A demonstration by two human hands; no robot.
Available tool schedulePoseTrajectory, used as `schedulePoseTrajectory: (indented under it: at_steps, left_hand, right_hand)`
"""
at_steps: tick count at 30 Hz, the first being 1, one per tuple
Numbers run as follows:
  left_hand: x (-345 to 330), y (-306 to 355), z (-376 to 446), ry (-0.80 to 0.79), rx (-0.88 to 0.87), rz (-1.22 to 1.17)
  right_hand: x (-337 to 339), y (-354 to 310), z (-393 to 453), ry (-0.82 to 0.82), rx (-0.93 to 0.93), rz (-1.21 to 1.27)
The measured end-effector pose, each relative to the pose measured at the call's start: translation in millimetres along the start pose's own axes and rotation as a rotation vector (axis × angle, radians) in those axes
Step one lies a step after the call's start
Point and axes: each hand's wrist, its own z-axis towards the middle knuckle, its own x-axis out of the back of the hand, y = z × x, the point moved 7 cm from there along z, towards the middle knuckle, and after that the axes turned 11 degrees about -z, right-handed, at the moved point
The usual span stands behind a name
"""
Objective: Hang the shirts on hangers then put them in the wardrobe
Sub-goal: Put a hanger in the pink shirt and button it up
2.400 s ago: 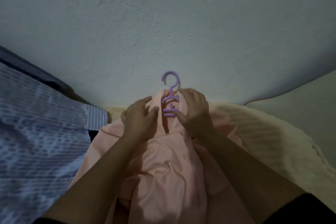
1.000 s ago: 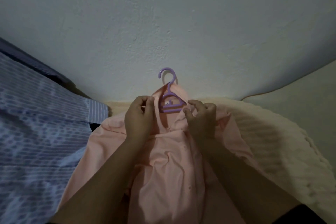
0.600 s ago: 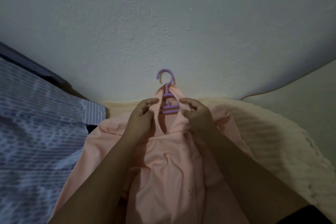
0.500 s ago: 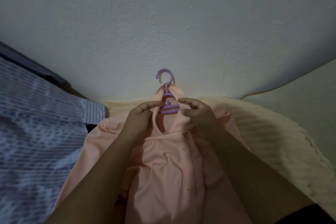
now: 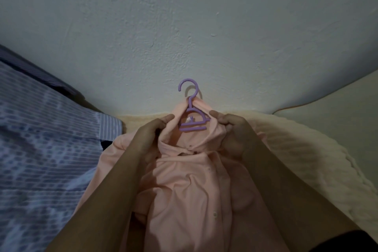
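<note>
Pink shirt (image 5: 184, 200) lying on bed (image 5: 306, 159), nearly hung. Left hand (image 5: 151, 135), right hand (image 5: 235, 131) fingers pinching collar around purple hanger (image 5: 193, 122) inside neck. Striped shirt (image 5: 41, 139) waiting beside; wardrobe step remaining.

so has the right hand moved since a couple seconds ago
Yes. The right hand has shifted right, off the purple hanger, onto the pink shirt collar.

A bed (image 5: 319, 112) against a pale wall carries a cream ribbed blanket (image 5: 306, 153); on the blanket lies a peach shirt (image 5: 184, 200), and a blue patterned shirt (image 5: 41, 139) lies spread at its left
</note>
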Motion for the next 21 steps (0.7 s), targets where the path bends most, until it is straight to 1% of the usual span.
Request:
schedulePoseTrajectory:
  at_steps: [4,5,7,8,9,11,12,13,14,16,17,19,21]
  left_hand:
    - [10.5,2.1,7.8,-0.018,0.009,-0.412]
    - [7.8,3.2,7.8,-0.050,0.008,-0.484]
    - [6.0,1.3,11.2,-0.083,0.002,-0.535]
    - [6.1,-1.4,12.6,-0.064,-0.009,-0.509]
    - [8.1,-4.6,12.5,-0.009,-0.021,-0.438]
    - [13.1,-5.5,9.0,0.093,-0.087,-0.256]
    - [16.9,-3.3,8.6,0.119,-0.154,-0.146]
    - [19.5,-0.1,6.7,0.143,-0.225,-0.014]
    - [22.8,3.5,3.5,0.194,-0.296,0.148]
    - [27.7,10.2,0.5,0.308,-0.428,0.423]
    - [26.3,15.0,-3.2,0.351,-0.494,0.498]
    - [24.1,26.7,-8.6,0.437,-0.621,0.550]
    - [19.5,37.4,-11.8,0.484,-0.714,0.590]
  right_hand:
    - [25.1,4.9,8.9,0.172,-0.028,0.193]
    - [26.2,5.1,10.9,0.182,-0.017,0.216]
    - [24.1,6.5,13.4,0.195,-0.004,0.235]
    - [22.2,7.8,14.0,0.204,-0.006,0.215]
    - [21.1,9.7,15.4,0.202,-0.006,0.201]
    - [13.9,12.3,16.0,0.123,0.022,0.118]
    - [11.3,13.3,16.3,0.071,0.052,0.039]
    - [11.3,13.4,17.9,0.059,0.098,-0.080]
    - [14.0,11.9,19.4,0.085,0.158,-0.236]
    - [28.5,1.8,16.9,0.358,0.283,-0.552]
    - [31.4,-4.9,12.5,0.464,0.343,-0.645]
    - [32.9,-14.8,8.5,0.572,0.443,-0.683]
    - [35.7,-19.5,8.7,0.644,0.476,-0.680]
